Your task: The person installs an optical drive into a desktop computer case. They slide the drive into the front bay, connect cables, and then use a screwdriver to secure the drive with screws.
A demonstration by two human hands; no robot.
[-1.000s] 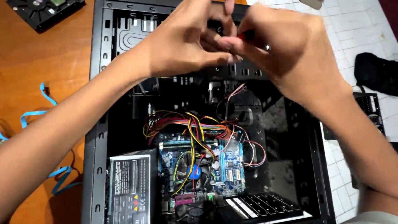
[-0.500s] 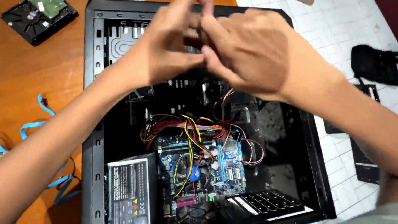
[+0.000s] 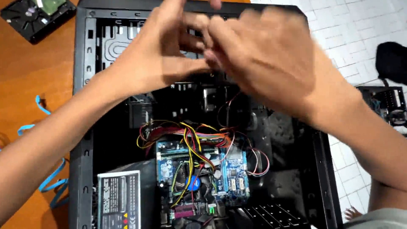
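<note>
Two hands meet over your open case (image 3: 82,127): left hand (image 3: 159,55) and right hand (image 3: 263,59), fingertips together at 12 o'clock; motherboard (image 3: 201,178) lies toward 6; anything pinched is blurred.

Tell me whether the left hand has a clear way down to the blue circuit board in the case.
Probably yes. The left hand is above the open case, and only loose coloured wires lie over the blue circuit board; no cover is on.
</note>
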